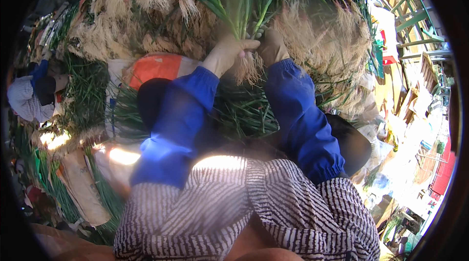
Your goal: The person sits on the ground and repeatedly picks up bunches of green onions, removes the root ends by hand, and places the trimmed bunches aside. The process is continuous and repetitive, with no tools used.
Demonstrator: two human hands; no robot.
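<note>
My left hand (228, 51), in a pale glove with a blue sleeve cover below it, is closed around a small bunch of green onions (240, 17). Its thumb lies across the stalks, and the pale roots (249, 68) hang below the fist. Close against the bunch on its right is my right hand (273, 46), also gloved; its fingers curl at the stalks, partly hidden, so I cannot tell how firmly they grip. Loose green leaves (245, 110) lie between my knees, beneath both hands.
Piles of rooted green onions lie ahead, at the left (121, 22) and right (322, 37). An orange and white sack (155, 68) is near my left knee. Another person (33, 96) sits at the far left. Plastic bags (377, 147) lie at the right.
</note>
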